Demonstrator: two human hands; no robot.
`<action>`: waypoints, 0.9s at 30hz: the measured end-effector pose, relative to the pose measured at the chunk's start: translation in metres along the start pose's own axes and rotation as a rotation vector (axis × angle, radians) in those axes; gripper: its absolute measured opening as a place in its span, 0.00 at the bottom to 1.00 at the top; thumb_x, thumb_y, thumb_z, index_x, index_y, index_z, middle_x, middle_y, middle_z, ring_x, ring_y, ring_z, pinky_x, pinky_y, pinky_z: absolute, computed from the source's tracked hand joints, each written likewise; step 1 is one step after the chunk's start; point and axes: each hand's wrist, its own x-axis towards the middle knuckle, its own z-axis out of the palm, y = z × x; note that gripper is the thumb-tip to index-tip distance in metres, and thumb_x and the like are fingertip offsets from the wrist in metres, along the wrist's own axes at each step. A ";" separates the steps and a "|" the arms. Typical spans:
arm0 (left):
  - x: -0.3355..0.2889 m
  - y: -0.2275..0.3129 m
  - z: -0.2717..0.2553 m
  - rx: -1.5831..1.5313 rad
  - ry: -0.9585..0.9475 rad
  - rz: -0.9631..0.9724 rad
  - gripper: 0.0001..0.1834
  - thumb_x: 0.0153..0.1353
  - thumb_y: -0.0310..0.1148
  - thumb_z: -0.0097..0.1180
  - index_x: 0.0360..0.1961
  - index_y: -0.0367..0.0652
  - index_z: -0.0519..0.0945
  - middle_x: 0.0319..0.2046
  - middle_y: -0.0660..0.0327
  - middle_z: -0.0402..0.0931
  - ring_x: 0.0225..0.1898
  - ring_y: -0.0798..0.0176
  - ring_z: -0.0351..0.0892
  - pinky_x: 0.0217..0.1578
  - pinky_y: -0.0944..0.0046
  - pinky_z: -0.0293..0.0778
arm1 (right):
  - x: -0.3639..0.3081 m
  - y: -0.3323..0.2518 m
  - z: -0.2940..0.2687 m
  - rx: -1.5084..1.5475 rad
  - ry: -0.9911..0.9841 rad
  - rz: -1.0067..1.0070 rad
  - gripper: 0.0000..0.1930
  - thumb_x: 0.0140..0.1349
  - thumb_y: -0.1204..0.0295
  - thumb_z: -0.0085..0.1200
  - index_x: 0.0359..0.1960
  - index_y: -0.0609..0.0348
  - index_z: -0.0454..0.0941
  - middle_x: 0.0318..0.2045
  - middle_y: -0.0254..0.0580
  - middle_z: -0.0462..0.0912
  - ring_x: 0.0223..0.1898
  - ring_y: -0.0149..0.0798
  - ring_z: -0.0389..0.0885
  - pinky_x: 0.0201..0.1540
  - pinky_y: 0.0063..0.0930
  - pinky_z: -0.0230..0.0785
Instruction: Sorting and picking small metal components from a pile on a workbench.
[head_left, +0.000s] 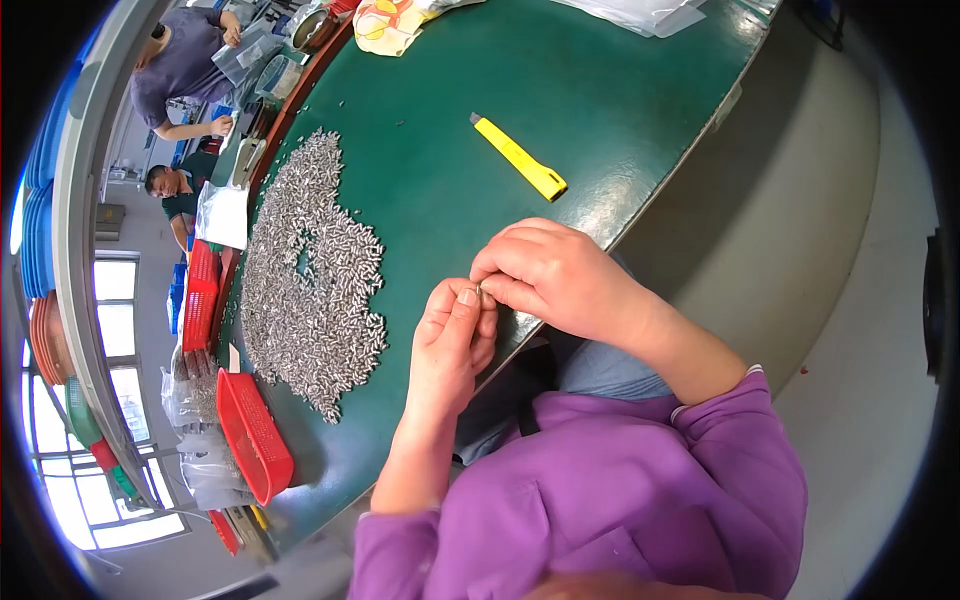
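Green table [560,90], red basket [255,435] — contents unseen

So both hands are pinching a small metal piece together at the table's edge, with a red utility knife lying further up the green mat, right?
Not quite: the utility knife is yellow, not red, as the head view shows. The left hand and right hand do pinch a small metal piece at the edge of the green mat.
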 end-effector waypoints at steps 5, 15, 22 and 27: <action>-0.001 0.000 -0.001 -0.003 0.015 -0.002 0.09 0.74 0.36 0.41 0.37 0.45 0.71 0.23 0.69 0.66 0.14 0.80 0.50 0.14 0.76 0.47 | -0.001 -0.002 0.003 -0.038 0.017 -0.029 0.06 0.55 0.73 0.60 0.31 0.59 0.76 0.30 0.38 0.79 0.36 0.44 0.79 0.39 0.36 0.73; 0.000 0.001 -0.002 0.031 0.004 -0.008 0.08 0.73 0.35 0.42 0.37 0.45 0.69 0.23 0.69 0.66 0.14 0.80 0.50 0.14 0.76 0.47 | -0.003 0.000 0.007 -0.090 0.061 -0.089 0.07 0.55 0.73 0.60 0.31 0.59 0.74 0.30 0.40 0.78 0.38 0.46 0.79 0.41 0.37 0.73; 0.000 0.001 -0.003 0.020 -0.009 -0.022 0.08 0.73 0.35 0.42 0.37 0.46 0.70 0.23 0.69 0.67 0.14 0.80 0.51 0.14 0.77 0.47 | -0.003 0.000 0.007 -0.078 0.076 -0.092 0.07 0.55 0.73 0.60 0.31 0.59 0.74 0.30 0.40 0.77 0.38 0.45 0.78 0.40 0.37 0.73; 0.000 0.002 -0.004 0.012 -0.025 -0.034 0.07 0.73 0.35 0.43 0.37 0.46 0.70 0.24 0.69 0.68 0.15 0.80 0.51 0.14 0.77 0.47 | -0.001 0.000 0.005 -0.054 0.076 -0.095 0.07 0.54 0.74 0.60 0.30 0.59 0.74 0.30 0.40 0.77 0.36 0.45 0.78 0.39 0.37 0.72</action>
